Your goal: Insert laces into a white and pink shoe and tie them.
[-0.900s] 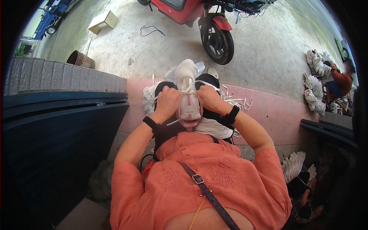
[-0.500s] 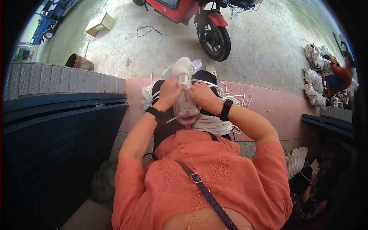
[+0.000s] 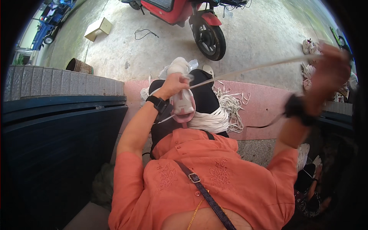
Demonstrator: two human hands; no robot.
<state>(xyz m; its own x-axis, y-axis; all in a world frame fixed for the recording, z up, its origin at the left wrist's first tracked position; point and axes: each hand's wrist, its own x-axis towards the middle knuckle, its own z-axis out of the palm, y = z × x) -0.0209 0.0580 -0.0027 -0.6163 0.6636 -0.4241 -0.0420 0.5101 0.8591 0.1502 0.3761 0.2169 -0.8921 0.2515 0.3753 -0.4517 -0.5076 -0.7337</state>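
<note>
While the red scooter (image 3: 165, 11) stands on the concrete ground (image 3: 264, 30) ahead of you, the work sits close to your body. Your dark-trousered legs (image 3: 203, 92) frame a pale shoe with pink trim (image 3: 182, 103); it lies over your lap, toe pointing away and pink heel toward your shirt. Just beside it, on the right, rests a thick bundle of white laces (image 3: 211, 121), with loose ends spilling over the pink paving (image 3: 268, 101).

Your right hand (image 3: 331, 73) is lifted far out to the right and blurred; one white lace (image 3: 253, 68) stretches straight from the shoe to it, so its fingers appear closed on that lace, though their exact pinch is lost in the blur. Your left hand (image 3: 174, 85) rests on the shoe's lacing, its fingers curled together; whether they nip the lace or only the upper, you cannot tell from here.

Should your left fingers slacken, a hard tug on that taut lace could twist the shoe or drag it off your lap. Too long a draw could leave the two ends uneven, and a slack right grip could drop the lace among the loose ones, where it would snag.
</note>
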